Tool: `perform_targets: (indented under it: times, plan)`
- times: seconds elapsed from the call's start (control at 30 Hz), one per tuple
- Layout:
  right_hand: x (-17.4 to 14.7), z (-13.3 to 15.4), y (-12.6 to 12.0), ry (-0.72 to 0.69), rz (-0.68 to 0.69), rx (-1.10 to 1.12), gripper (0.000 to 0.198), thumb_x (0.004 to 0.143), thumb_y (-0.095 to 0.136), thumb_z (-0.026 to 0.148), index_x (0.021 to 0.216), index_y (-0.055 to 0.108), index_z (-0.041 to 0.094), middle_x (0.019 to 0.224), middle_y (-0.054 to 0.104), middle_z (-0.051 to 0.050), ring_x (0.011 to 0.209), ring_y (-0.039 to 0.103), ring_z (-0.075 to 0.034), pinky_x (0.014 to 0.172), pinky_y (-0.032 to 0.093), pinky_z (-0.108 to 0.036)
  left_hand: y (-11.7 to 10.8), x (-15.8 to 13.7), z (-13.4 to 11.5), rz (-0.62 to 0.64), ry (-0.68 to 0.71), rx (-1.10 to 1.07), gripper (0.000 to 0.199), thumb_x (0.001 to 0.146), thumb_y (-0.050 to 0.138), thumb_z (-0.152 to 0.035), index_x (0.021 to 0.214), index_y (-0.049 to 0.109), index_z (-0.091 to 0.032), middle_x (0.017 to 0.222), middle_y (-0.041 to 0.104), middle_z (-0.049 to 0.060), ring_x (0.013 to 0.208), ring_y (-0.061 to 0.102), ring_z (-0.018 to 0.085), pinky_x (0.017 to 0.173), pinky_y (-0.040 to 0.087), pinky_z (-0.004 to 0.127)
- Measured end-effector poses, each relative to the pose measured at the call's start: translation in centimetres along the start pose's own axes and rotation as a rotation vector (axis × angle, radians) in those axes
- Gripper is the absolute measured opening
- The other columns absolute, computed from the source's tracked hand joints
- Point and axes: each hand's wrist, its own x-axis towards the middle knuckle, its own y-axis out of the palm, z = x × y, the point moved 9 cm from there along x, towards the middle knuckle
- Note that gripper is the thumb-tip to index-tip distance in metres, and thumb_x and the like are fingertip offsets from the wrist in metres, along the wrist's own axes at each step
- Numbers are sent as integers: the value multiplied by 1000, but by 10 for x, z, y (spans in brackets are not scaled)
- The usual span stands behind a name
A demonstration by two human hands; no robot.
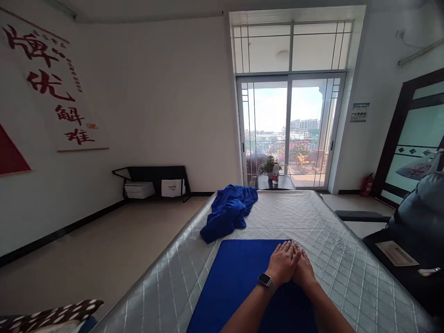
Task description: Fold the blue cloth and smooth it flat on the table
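Observation:
A smooth, flat blue cloth lies on the quilted silver mattress. My left hand, with a watch on its wrist, rests palm down near the cloth's far right corner. Close against it, my right hand lies along the cloth's right edge. The fingers of both hands are stretched out and point away from me; neither grips anything that I can see. Farther off, towards the left edge of the mattress, sits a crumpled blue cloth, apart from the flat one.
Beyond the mattress a small dark table holds a potted plant and a bottle, before a glass sliding door. To the right stands a black armchair with a paper on it. A brown spotted cloth shows at lower left.

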Motion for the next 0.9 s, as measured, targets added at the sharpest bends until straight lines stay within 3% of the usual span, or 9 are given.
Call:
perform_targets:
  times: [0.1,0.2,0.3,0.5,0.6,0.7,0.9]
  plan:
    - [1,-1,-2,30,-16,29,62,93,24,23,153,26,10,160,19,-8,148,16,-22,120,14,-39,2,-6,14,9,-43,2,64,103,12,-51,148,40,-16,152,43,12,144,33,22,119,27,44]
    - [3,-1,-4,57,-10,57,62,96,21,30,153,25,7,160,22,-10,148,16,-22,120,13,-39,-7,-21,43,24,-91,58,66,102,12,-53,149,38,-16,154,40,12,145,29,24,119,25,47]
    - [3,0,-7,70,-5,74,64,97,19,38,153,24,6,160,21,-10,148,17,-22,120,12,-39,-22,-40,81,42,-178,106,69,100,13,-57,150,37,-16,155,37,11,146,27,24,120,24,46]
    - [3,0,-7,64,5,79,64,98,18,38,153,24,7,160,22,-9,148,18,-21,120,12,-39,-65,-90,175,48,-390,215,77,99,11,-61,150,36,-10,155,36,13,146,26,26,120,22,45]
    - [4,-1,-7,56,4,77,64,98,18,38,153,25,7,160,22,-9,148,19,-21,120,13,-38,-80,-112,209,18,-463,258,77,99,12,-61,150,34,-8,156,34,14,146,25,26,120,21,44]
    - [6,-1,-9,51,3,93,64,98,18,39,153,27,9,159,25,-8,147,20,-20,120,14,-38,-83,-121,222,4,-496,259,81,98,11,-63,151,31,-5,157,29,16,147,24,25,120,22,44]
    - [16,0,-11,59,-32,107,62,98,16,36,154,25,10,160,23,-6,148,17,-20,120,13,-38,-81,-118,221,-4,-491,267,87,96,10,-67,150,32,-1,157,28,18,147,24,27,120,21,43]
